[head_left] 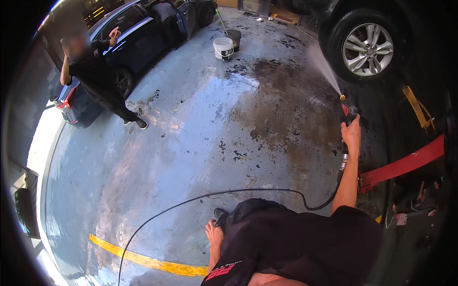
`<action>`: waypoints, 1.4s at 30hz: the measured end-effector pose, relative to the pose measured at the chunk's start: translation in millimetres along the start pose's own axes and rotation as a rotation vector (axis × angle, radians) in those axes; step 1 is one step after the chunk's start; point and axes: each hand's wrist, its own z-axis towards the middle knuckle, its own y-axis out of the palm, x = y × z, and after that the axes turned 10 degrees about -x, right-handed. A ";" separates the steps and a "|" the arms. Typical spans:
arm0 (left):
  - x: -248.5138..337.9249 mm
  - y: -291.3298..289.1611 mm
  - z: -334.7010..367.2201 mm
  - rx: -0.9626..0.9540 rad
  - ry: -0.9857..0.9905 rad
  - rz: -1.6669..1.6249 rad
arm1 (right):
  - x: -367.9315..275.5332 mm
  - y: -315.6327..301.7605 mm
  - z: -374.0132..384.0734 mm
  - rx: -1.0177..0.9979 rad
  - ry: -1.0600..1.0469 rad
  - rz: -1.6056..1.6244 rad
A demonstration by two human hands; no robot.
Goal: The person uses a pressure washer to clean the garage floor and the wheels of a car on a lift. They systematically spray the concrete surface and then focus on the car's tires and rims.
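Observation:
In my right hand (352, 133) is a pressure washer gun (349, 113) with an orange-yellow nozzle tip. My fingers are wrapped round its grip. A white fan of spray (326, 71) leaves the nozzle toward the floor beside the dark tyre (338, 46) of a raised vehicle. Its silver multi-spoke wheel (368, 49) faces me. A black hose (253, 190) runs from the gun's metal coupling across the floor to the lower left. My left hand (214, 236) lies against my dark trouser leg at the knee, fingers apart, holding nothing visible.
A person in black (93, 71) stands at the left beside a dark blue car (126, 35); someone else leans at its door. A white bucket (223, 49) and a dark bucket (234, 38) stand on the floor. A red lift arm (403, 164) juts in at the right.

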 end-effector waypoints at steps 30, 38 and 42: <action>-277.1 -269.8 234.7 -0.438 -0.169 -0.705 | -339.3 291.0 6.3 0.482 -0.017 0.554; -374.5 -353.7 349.5 -0.662 -0.115 -0.660 | -437.5 353.0 38.9 0.368 -0.105 0.723; -428.8 -392.0 405.1 -0.775 -0.117 -0.620 | -476.1 389.2 36.5 0.472 -0.076 0.758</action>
